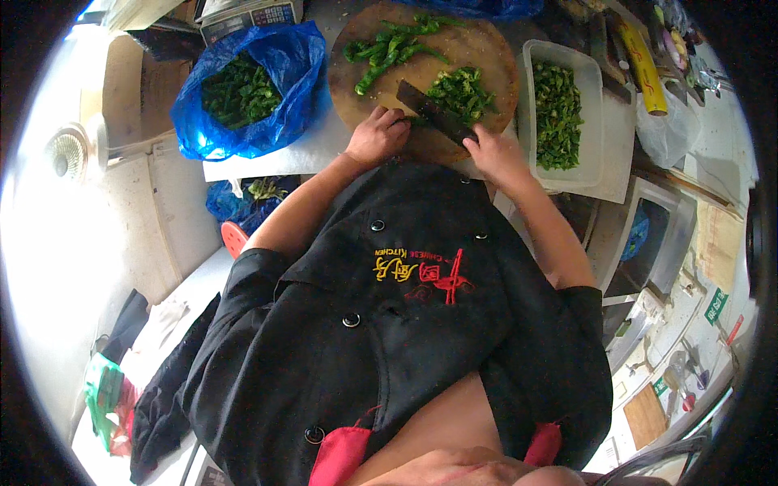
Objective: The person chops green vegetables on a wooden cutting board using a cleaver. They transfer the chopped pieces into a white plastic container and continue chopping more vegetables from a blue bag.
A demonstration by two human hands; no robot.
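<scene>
My right hand [493, 153] grips the handle of a dark cleaver [439, 115], its blade slanting across a round wooden chopping board [358, 104]. Close to the blade, the curled fingers of my left hand [380, 135] press on a green pepper [417, 121], mostly hidden by hand and blade. Past the cleaver lies a heap of chopped green peppers [463, 92]. Whole long green peppers [389, 51] rest toward the board's far left.
Left of the board is a blue plastic bag [307, 79] of green peppers [240, 91]. To the right stands a translucent plastic tub [592, 121] holding cut green peppers [556, 115]. A scale [252, 18] sits at the far left; a yellow roll box [643, 67] lies at right.
</scene>
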